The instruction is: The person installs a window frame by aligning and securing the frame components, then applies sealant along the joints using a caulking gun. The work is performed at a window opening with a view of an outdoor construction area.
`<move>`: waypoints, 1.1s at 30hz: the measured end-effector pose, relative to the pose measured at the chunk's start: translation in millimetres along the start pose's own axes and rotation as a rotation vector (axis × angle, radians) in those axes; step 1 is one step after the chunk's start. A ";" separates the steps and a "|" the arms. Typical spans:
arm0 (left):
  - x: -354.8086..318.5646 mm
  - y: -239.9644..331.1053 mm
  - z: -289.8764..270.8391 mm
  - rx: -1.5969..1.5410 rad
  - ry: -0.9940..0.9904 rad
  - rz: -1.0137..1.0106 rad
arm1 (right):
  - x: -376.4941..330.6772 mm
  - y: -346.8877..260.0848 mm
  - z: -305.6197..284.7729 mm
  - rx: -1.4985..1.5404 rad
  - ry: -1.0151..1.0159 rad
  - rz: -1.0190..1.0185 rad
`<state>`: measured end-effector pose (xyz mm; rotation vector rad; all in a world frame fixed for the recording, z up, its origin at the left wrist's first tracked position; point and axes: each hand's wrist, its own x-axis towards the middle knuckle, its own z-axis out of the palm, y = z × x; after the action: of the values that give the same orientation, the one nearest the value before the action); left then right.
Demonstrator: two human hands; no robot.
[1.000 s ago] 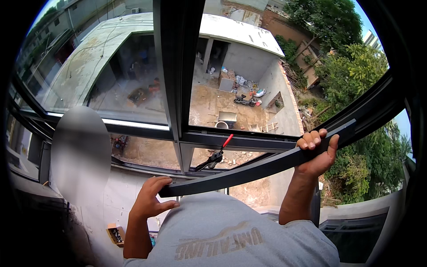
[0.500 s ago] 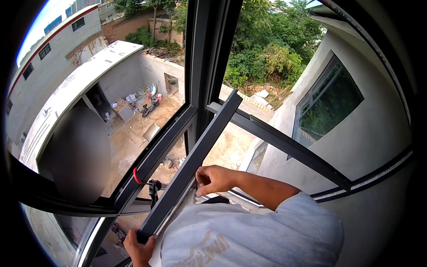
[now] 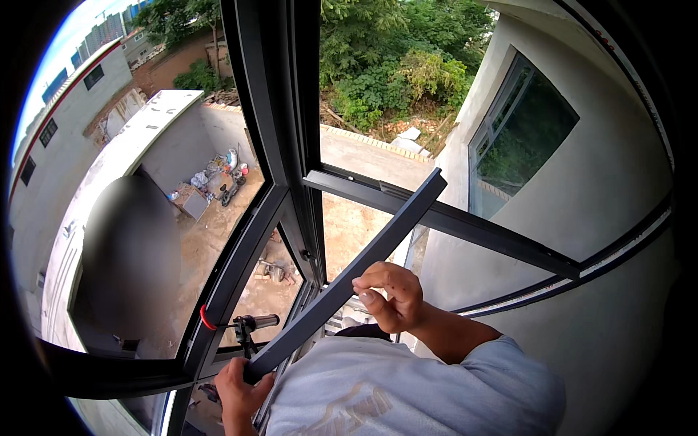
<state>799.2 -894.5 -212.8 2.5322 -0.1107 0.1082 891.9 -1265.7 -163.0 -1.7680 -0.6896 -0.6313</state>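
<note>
A long dark grey metal strip (image 3: 349, 288) slants across in front of my body, from lower left to upper right. My left hand (image 3: 240, 391) is wrapped round its lower end, thumb on the near side. My right hand (image 3: 392, 292) is at the strip's near edge, about halfway along. Its fingers are curled with thumb and fingertips close together; whatever they may pinch is too small to make out. The strip's far end passes over the dark crossbar (image 3: 502, 243) of the window frame.
A dark upright post (image 3: 280, 94) stands ahead, with a glazed panel to its left. A black clamp-like tool (image 3: 251, 325) and a red loop (image 3: 209, 317) are at the left frame bar. Below lies a yard (image 3: 352, 229); a grey wall with a window (image 3: 527, 138) rises at right.
The strip has swung to the right and lies at a flatter slant. My right hand has moved right and slightly up along with it; my left hand still holds the lower end.
</note>
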 end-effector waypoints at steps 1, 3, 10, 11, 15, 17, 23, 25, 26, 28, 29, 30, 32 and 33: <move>2.3 -0.8 5.2 -0.026 0.006 -0.004 | 7.3 9.1 -8.8 -0.174 0.168 -0.155; 5.7 -3.2 16.4 -0.080 0.012 -0.014 | 14.2 31.7 -35.2 -0.365 0.412 -0.079; 21.7 20.7 44.8 -0.131 0.012 -0.050 | 43.6 100.0 -92.2 0.386 0.793 0.484; 22.6 24.3 46.3 -0.137 0.014 -0.049 | 46.0 103.5 -95.9 0.701 0.659 0.497; 27.3 46.7 41.4 -0.085 -0.082 -0.140 | 47.1 115.5 -85.7 0.992 0.477 0.708; 26.7 50.9 40.0 0.026 -0.152 -0.196 | 49.9 119.6 -71.1 0.923 0.526 0.844; 32.2 66.5 53.4 -0.081 -0.126 -0.191 | 28.2 96.4 39.6 0.836 -0.050 0.991; 38.2 74.2 54.1 -0.146 -0.060 -0.179 | 44.0 54.7 54.6 0.715 -0.528 1.029; 37.3 75.8 54.1 -0.138 -0.041 -0.209 | 41.5 56.5 66.5 0.776 -0.648 1.017; 31.8 76.7 48.1 -0.210 -0.041 -0.316 | 46.9 59.2 75.9 0.903 -0.763 0.907; 28.4 74.2 45.7 -0.247 -0.045 -0.366 | 52.5 62.5 77.5 0.879 -0.715 0.662; 19.7 65.0 48.6 -0.274 0.017 -0.385 | 70.2 63.5 73.7 0.983 -0.646 0.610; 8.6 51.8 48.4 -0.341 0.131 -0.373 | 123.1 65.6 56.2 0.998 -0.502 0.496; 0.3 42.6 48.4 -0.369 0.164 -0.383 | 154.3 64.6 50.9 0.922 -0.438 0.438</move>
<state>797.7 -957.1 -228.3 2.1224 0.3837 0.1280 1049.0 -1210.6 -109.6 -1.1052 -0.6930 0.3636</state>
